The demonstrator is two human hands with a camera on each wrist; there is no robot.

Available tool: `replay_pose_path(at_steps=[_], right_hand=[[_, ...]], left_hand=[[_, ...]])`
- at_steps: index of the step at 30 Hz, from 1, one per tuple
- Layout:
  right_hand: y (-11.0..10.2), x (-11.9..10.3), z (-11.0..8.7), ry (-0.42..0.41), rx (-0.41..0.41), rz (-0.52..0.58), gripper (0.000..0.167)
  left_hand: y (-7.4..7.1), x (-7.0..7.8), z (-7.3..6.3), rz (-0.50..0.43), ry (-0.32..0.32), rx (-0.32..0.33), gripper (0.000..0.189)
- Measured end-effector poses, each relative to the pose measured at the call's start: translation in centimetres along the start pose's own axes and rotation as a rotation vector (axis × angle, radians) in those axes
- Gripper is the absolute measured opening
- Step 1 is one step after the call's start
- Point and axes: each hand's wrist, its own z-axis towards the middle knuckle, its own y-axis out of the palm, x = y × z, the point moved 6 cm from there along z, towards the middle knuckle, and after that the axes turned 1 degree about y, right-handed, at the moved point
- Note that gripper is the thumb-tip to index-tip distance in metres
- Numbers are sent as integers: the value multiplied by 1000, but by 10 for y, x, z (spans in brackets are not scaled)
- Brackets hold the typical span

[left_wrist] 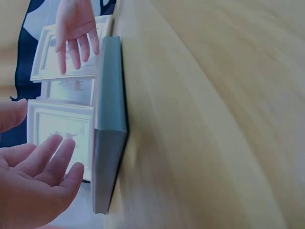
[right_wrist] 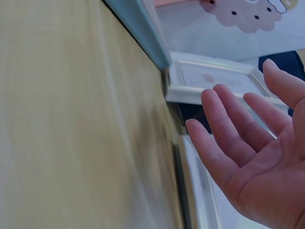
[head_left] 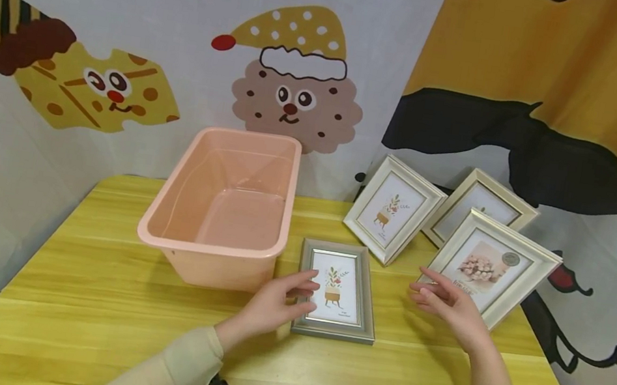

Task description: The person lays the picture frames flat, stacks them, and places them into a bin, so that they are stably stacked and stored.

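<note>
Left hand (head_left: 272, 302) and right hand (head_left: 454, 308): fingers loosely extended, nothing gripped.
A silver-grey rectangular picture frame (head_left: 342, 291) lies flat below the left hand's fingertips, contact indeterminate; a pink plastic tub (head_left: 226, 272) stands beyond that hand, leftward. Three cream rectangular picture frames (head_left: 483, 273) lean beyond the right hand. I judge the handling barely begun: all four frames are outside the tub.

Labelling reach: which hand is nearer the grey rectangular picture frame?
Left. The left hand is over the left side of the grey rectangular picture frame; the right hand is apart, to its right.
</note>
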Motion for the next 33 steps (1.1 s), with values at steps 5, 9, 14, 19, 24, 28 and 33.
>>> replay_pose_path(at_steps=[5,9,14,19,24,28,33], right_hand=[[-15,-5,-8,-30,19,-69,49],[-28,-11,-16,-39,41,-103,50],[-44,-18,-26,-72,82,-140,51],[-61,-28,-37,-31,125,-248,54],[-75,-34,-45,-31,157,-267,57],[-88,-36,-50,-52,238,-252,55],[-103,-39,-57,-51,366,-261,53]], left_hand=[[3,5,5,-40,-1,0,60],[3,8,9,-54,-1,-6,60],[2,10,13,-51,-11,-7,61],[7,12,16,-68,-2,-55,64],[16,15,20,-55,50,-113,64],[23,18,23,-52,66,-114,63],[30,22,28,-70,79,-98,62]])
